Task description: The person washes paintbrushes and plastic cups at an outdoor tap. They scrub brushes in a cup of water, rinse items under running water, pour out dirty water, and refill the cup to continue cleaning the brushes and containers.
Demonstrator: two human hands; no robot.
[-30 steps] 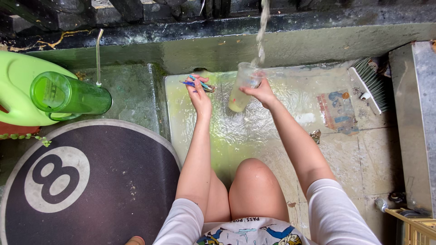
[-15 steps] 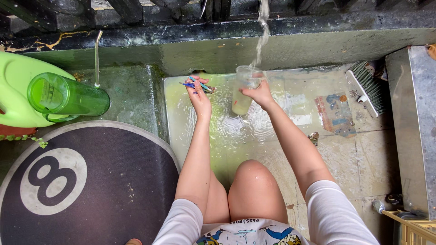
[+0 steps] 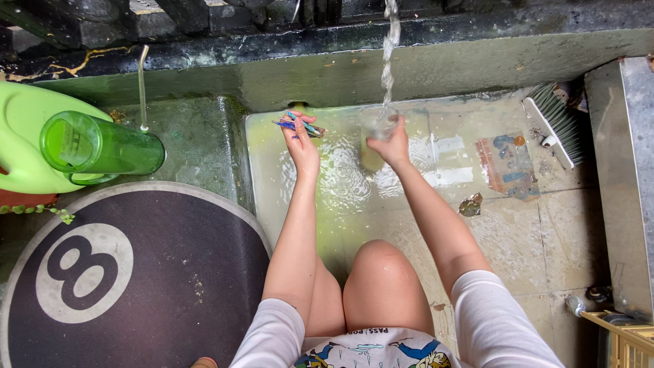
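Sprawling across the lower left, a round black mat (image 3: 136,272) printed with a big white numeral in a white circle lies on the wet floor, well apart from both hands. Next in bulk comes the shallow, wet concrete wash basin (image 3: 518,225), its pale floor running with rippled water under the hands. A lime-green plastic jug (image 3: 27,146) sits at the left edge, with a translucent green plastic cylinder (image 3: 102,144) lying against it, open mouth toward the camera. At the upper right of the basin lies a white-backed scrub brush with pale bristles (image 3: 555,123), and near it a flat, faded, multicoloured label (image 3: 507,163) sticks to the floor.

A thin stream of water (image 3: 388,48) falls from above into a clear glass tumbler (image 3: 376,136), which stands over the middle of the basin with yellowish liquid in its lower part. The right hand (image 3: 394,146) wraps around the tumbler's side, fingers closed on it. Just beside it, the left hand (image 3: 302,144) is pinched narrowly around a small bundle of thin blue and pink sticks (image 3: 300,126), held above the wet floor and apart from the tumbler; what kind of sticks they are is too small to tell.
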